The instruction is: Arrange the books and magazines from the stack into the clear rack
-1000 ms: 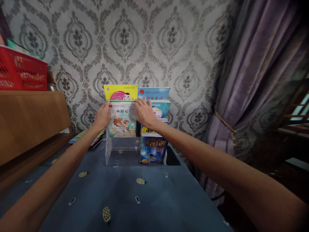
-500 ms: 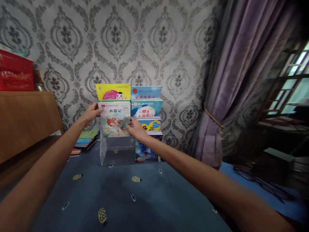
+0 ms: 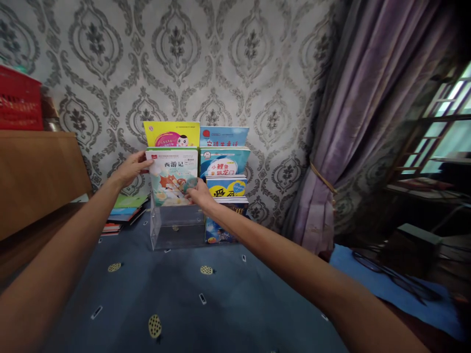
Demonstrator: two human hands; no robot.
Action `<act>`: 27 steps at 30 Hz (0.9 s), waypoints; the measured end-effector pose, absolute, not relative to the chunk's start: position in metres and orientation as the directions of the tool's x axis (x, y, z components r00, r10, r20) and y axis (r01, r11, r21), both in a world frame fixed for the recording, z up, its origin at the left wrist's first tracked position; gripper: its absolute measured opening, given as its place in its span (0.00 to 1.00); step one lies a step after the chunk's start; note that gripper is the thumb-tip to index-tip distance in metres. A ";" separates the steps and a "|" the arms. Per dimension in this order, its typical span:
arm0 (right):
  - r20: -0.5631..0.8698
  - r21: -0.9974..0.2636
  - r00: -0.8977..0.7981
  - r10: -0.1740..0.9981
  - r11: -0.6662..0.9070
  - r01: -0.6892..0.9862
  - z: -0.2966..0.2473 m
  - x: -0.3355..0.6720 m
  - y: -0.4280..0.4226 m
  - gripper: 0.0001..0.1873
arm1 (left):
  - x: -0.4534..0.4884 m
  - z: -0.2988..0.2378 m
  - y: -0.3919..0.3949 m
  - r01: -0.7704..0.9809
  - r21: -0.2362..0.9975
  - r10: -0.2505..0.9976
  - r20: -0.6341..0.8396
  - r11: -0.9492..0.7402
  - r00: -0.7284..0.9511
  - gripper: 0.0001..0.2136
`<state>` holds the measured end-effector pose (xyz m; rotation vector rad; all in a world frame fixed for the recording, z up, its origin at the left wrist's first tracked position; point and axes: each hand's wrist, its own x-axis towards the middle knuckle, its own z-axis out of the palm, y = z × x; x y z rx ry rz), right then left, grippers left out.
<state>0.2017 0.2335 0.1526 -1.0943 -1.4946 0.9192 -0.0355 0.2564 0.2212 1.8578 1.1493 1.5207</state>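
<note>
A picture book [image 3: 169,172] with a white and pale green cover and dark Chinese title stands in the left column of a clear tiered rack [image 3: 180,240]. My left hand [image 3: 133,167] pinches its upper left edge. At the lower right edge, my right hand [image 3: 200,193] has its fingers closed on the same book. Directly behind it rises a yellow book [image 3: 156,131]. In the right column are a light blue book [image 3: 230,135], a teal book [image 3: 241,158], a yellow-and-blue book [image 3: 235,188] and a dark blue book [image 3: 221,230]. Below the held book, the rack's clear front shows.
A stack of books [image 3: 127,210] lies left of the rack, beside a wooden cabinet [image 3: 37,176] bearing a red basket [image 3: 18,100]. Patterned dark blue cloth [image 3: 184,304] covers the surface. On the right hang a purple curtain [image 3: 346,122] and, lower, eyeglasses [image 3: 390,274] on blue fabric.
The view has shifted slightly. The held book sits a little further left against the rack, and my right hand has slid left over its cover. Both hands stay on the book.
</note>
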 end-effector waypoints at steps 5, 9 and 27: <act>0.218 -0.969 -0.051 0.975 0.222 0.105 0.142 0.191 0.232 0.21 | -0.034 0.213 0.257 0.323 0.765 0.811 0.585 -0.558 0.013 0.30; 0.191 -0.975 -0.077 0.978 0.198 0.097 0.137 0.190 0.228 0.22 | -0.035 0.199 0.257 0.418 0.745 0.825 0.564 -0.520 0.023 0.29; 0.269 -0.945 -0.108 0.957 0.284 0.161 0.129 0.193 0.219 0.23 | -0.033 0.192 0.257 0.713 0.547 0.790 0.613 -0.439 0.017 0.20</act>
